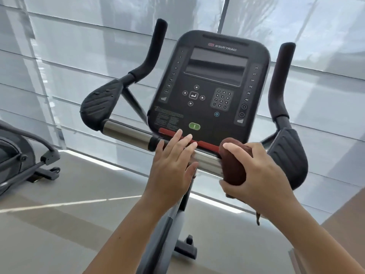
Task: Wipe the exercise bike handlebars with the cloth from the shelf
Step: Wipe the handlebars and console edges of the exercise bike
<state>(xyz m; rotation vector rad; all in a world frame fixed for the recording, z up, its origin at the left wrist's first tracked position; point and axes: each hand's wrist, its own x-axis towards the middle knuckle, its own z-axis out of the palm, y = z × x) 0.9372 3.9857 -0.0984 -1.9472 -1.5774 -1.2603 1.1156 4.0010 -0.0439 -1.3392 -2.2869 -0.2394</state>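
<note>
Two hands up at the bike, nearest the camera. Grips the dark brown cloth (234, 165) in the right hand (258, 175), fingers curled over the top and thumb underneath, bunching it round the chrome crossbar (126, 131) just below the red strip (205, 144). Rests the left hand (173, 163) flat beside it, fingers straight and slightly spread over the bar's middle, holding nothing. Looks soft, light and limp, that cloth, with a loose tail dangling under the wrist, so probably best held as a wad and squeezed all the way round the tube. Likely to slide easily on polished metal; may drag more on the rubbery parts. Further out, ribbed black pads at either end of the bar, left pad (100, 103) and right pad (288, 155), then two upturned grips (156, 42) rising past the console (209, 86), its screen dark. No telling yet which of these have been wiped. Off to the left, part of another machine (19, 155) on the floor; behind everything, pale window blinds (59, 56).
</note>
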